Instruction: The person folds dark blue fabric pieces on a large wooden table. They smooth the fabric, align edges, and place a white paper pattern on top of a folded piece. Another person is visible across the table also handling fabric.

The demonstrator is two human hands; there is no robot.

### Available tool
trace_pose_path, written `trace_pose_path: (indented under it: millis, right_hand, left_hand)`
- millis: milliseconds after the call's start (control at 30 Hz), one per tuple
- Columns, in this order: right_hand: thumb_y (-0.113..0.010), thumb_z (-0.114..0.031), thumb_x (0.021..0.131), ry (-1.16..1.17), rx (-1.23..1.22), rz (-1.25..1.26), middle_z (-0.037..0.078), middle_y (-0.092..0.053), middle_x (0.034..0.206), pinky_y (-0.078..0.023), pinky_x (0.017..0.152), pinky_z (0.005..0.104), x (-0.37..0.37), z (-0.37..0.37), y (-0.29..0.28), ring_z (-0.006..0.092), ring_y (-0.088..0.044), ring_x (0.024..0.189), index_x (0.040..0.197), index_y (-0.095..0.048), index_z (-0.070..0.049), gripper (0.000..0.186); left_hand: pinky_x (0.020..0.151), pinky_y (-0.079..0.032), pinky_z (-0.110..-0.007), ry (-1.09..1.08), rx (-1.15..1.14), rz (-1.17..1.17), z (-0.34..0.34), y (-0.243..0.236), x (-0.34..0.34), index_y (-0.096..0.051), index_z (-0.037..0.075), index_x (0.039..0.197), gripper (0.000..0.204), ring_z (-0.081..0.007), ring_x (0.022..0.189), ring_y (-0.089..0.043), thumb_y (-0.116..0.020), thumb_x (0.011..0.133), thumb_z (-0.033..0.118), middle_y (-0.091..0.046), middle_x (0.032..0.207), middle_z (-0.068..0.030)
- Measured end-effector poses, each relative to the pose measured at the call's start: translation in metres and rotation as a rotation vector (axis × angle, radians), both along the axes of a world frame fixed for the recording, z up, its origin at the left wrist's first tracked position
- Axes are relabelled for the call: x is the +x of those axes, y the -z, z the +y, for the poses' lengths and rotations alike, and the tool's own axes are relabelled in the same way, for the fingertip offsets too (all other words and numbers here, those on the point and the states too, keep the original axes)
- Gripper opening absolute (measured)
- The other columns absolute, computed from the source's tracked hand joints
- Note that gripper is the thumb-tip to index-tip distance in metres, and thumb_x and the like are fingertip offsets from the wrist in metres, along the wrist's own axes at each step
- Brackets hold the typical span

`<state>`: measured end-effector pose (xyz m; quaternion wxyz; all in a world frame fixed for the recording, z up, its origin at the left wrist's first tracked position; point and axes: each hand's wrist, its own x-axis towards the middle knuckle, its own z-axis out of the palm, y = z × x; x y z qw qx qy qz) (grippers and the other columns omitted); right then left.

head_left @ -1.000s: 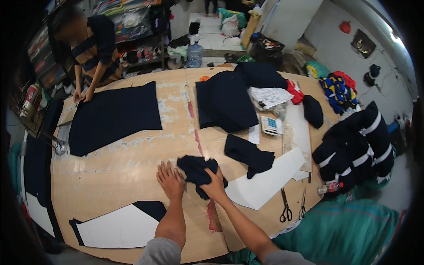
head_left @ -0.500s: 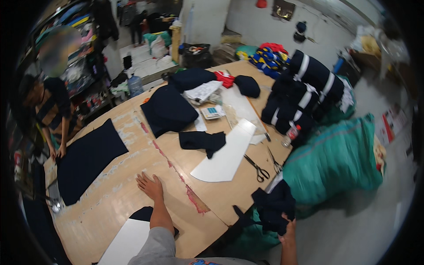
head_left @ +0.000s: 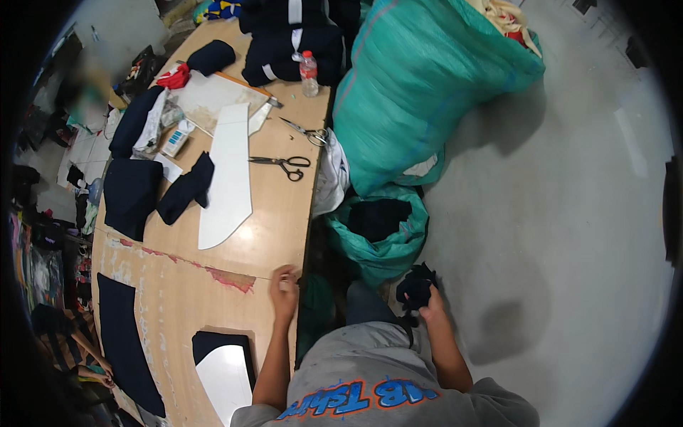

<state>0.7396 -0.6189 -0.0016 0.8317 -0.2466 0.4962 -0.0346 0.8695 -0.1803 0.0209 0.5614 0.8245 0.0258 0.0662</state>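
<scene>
My right hand [head_left: 431,304] is closed around a crumpled bundle of dark navy cloth [head_left: 415,286], held off the table's right side, just below an open green sack [head_left: 390,260] with dark cloth inside. At the table's right edge, my left hand [head_left: 284,290] has loosely bent fingers, slightly apart, with nothing seen in them. Left of that arm lies a stack of navy cloth [head_left: 213,340] under a white pattern piece [head_left: 225,377]. Whether the left fingers touch the tabletop [head_left: 178,302] is hard to make out.
Farther up the table are a long white pattern piece [head_left: 229,178], black-handled scissors [head_left: 292,165], metal scissors [head_left: 313,135], a bottle [head_left: 309,75] and tied navy bundles [head_left: 306,51]. A large green sack [head_left: 420,78] stands beside it. At left, another person's hand [head_left: 107,378] is by navy cloth [head_left: 128,334].
My view has turned right and down. My left hand, flat and spread on the table before, is now at its edge with bent fingers. The navy cloth in my right hand is bunched smaller.
</scene>
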Motion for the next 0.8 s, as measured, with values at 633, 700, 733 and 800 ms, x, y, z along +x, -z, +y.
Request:
trace_pose_path:
  millis: [633,700,733,800]
  right_hand:
    - [-0.063,-0.024,0.105,0.037,0.019,-0.360,0.014,-0.063,0.145,-0.055,0.109,0.0642,0.273,-0.034,-0.031,0.0359,-0.063,0.128,0.134,-0.066,-0.008,0.033]
    - [-0.062,-0.026,0.106,-0.016,0.030,-0.226,0.014,-0.064,0.142,-0.056,0.107,0.0659,0.282,-0.028,0.003,0.0366,-0.064,0.127,0.131,-0.067,-0.008,0.031]
    - [-0.061,-0.026,0.107,-0.045,0.037,-0.160,0.014,-0.065,0.140,-0.056,0.106,0.0668,0.284,-0.024,0.018,0.0370,-0.064,0.126,0.130,-0.068,-0.009,0.030]
    - [-0.059,-0.026,0.108,-0.232,0.043,-0.041,0.015,-0.064,0.138,-0.056,0.107,0.0657,0.282,-0.016,0.051,0.0373,-0.065,0.125,0.128,-0.067,-0.008,0.028]
  left_hand:
    - [0.084,-0.063,-0.042,0.926,1.114,0.524,-0.210,0.138,0.163,-0.015,0.027,0.175,0.092,-0.0299,0.100,-0.080,-0.063,0.097,0.018,-0.044,0.168,-0.0168]
    - [0.084,-0.063,-0.040,0.944,1.093,0.643,-0.199,0.154,0.166,-0.051,0.016,0.154,0.059,-0.0284,0.102,-0.079,-0.063,0.097,0.018,-0.064,0.146,-0.0169]
    - [0.085,-0.063,-0.040,0.970,1.064,0.698,-0.189,0.172,0.162,-0.061,0.013,0.143,0.047,-0.0288,0.103,-0.078,-0.063,0.097,0.018,-0.067,0.140,-0.0165]
    - [0.086,-0.063,-0.041,1.019,0.950,0.695,-0.180,0.182,0.153,-0.072,0.008,0.121,0.028,-0.0303,0.105,-0.077,-0.063,0.095,0.016,-0.071,0.132,-0.0169]
